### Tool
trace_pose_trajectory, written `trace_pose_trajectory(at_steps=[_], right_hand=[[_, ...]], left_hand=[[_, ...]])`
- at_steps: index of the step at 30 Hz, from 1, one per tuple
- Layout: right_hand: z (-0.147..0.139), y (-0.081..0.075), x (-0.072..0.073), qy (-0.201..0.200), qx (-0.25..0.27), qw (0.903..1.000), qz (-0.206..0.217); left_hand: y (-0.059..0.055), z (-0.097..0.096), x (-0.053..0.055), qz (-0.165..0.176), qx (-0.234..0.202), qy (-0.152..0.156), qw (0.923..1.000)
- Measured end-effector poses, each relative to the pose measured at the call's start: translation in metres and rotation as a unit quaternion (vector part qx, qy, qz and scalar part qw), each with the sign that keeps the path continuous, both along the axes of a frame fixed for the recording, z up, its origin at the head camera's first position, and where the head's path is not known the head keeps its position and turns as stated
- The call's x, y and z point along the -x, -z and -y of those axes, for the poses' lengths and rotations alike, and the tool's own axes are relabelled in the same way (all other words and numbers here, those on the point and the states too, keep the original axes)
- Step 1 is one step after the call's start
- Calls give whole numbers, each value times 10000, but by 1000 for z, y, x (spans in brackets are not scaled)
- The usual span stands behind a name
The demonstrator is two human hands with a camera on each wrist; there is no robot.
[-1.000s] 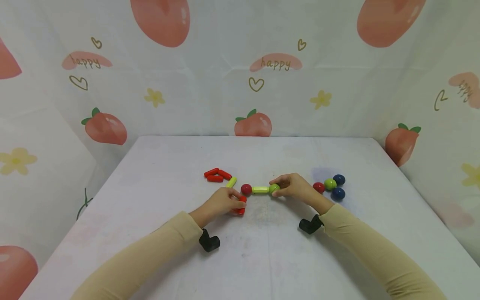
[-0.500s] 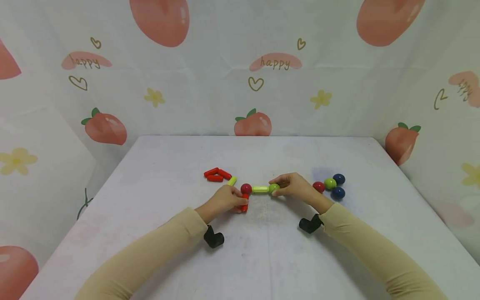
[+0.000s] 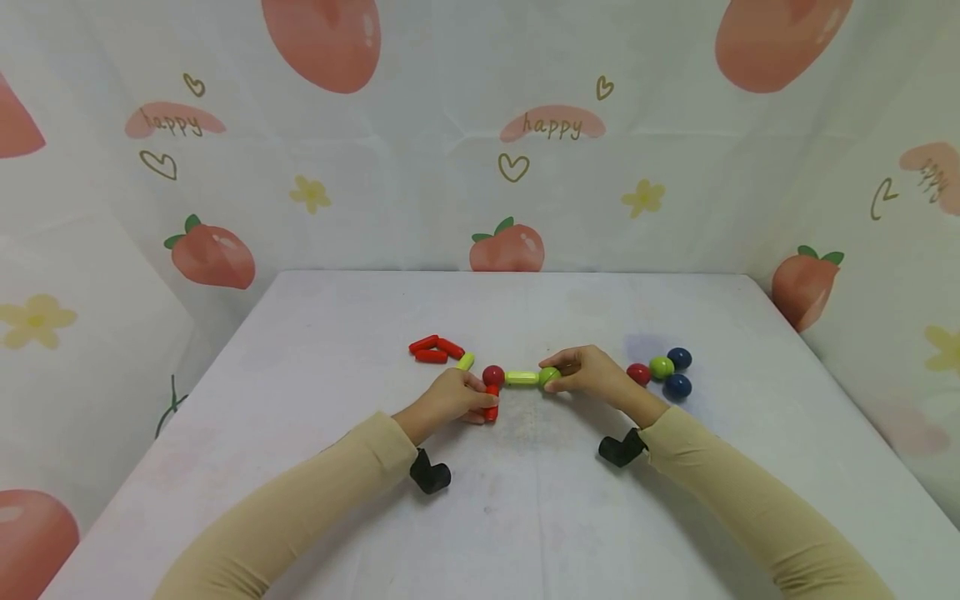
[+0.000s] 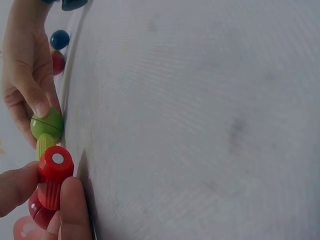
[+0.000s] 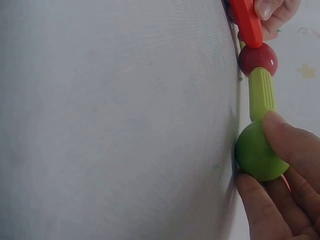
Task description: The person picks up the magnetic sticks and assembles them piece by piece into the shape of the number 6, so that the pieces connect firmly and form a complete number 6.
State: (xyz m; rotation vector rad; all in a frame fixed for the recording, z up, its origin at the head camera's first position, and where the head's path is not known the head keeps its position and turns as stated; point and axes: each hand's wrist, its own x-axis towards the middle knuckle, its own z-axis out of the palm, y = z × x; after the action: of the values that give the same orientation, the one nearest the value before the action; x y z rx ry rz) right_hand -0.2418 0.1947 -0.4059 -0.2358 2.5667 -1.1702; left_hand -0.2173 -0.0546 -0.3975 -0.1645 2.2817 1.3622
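Note:
Between thumb and fingers, my left hand [image 3: 448, 397] pinches a red rod [image 4: 56, 172], which has a round silvery spot on its near end. The rod's far end touches a red ball [image 3: 493, 377]. From that ball a yellow-green rod [image 3: 522, 378] runs right to a green ball [image 5: 260, 152]. My right hand [image 3: 588, 373] pinches this green ball. In the right wrist view the ball, rod, ball and red rod form one bent chain, low over or on the table. Part of the red ball is hidden by fingers in the left wrist view.
Several red rods [image 3: 431, 356] and one yellow-green rod [image 3: 466, 362] lie on the white table [image 3: 345, 317] behind the left hand. Right of the right hand sit a red ball [image 3: 638, 374], a green ball [image 3: 661, 367] and two dark blue balls [image 3: 677, 387].
My left hand has moved slightly up and right with the red rod, whose end now meets the red ball. My right hand has stayed on the green ball.

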Motion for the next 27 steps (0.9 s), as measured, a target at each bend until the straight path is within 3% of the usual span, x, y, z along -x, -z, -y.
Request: trace_pose_trajectory(at_steps=[13, 27], right_hand=[[1, 0, 0, 32, 61, 10000, 2], [1, -4, 0, -266, 20, 9996, -43]], left_hand=[[-2, 0, -1, 86, -83, -4, 9999], [-1, -1, -1, 50, -136, -45, 9999]])
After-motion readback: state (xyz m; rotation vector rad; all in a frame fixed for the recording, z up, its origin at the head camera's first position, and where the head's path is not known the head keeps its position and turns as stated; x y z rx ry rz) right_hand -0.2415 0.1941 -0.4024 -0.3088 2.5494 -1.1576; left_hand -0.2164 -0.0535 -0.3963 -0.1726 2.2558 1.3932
